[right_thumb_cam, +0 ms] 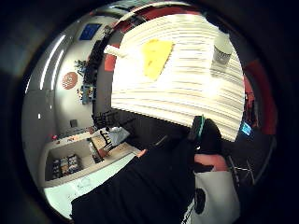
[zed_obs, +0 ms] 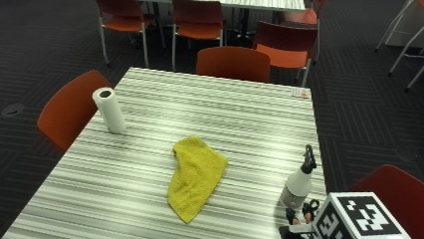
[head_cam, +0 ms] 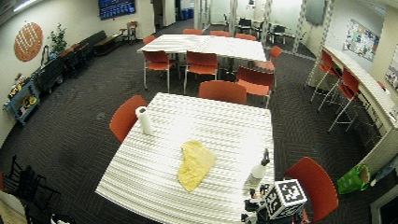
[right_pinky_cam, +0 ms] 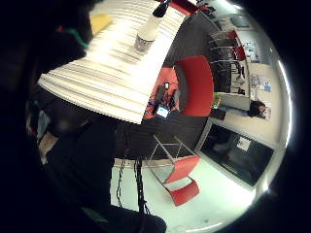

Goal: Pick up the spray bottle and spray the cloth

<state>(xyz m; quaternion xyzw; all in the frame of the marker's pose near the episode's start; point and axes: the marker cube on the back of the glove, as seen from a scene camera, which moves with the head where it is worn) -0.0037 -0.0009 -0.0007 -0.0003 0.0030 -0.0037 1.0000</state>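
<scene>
A clear spray bottle (zed_obs: 296, 186) with a black trigger head stands upright near the front right corner of the striped table (zed_obs: 218, 104). A yellow cloth (zed_obs: 194, 177) lies crumpled flat to its left, in the middle of the near half. My gloved right hand (zed_obs: 299, 218) is just in front of the bottle at the table's edge, mostly hidden, and holds nothing that I can see. The palm views show the bottle (right_pinky_cam: 147, 31) (right_thumb_cam: 222, 52) and the cloth (right_thumb_cam: 155, 56) on the tabletop, some way from the palm.
A paper towel roll (zed_obs: 109, 110) stands upright near the left edge. A small card (zed_obs: 299, 92) lies at the far right edge. Red chairs stand at the far end (zed_obs: 233, 63), the left (zed_obs: 66, 109) and the right (zed_obs: 391, 181).
</scene>
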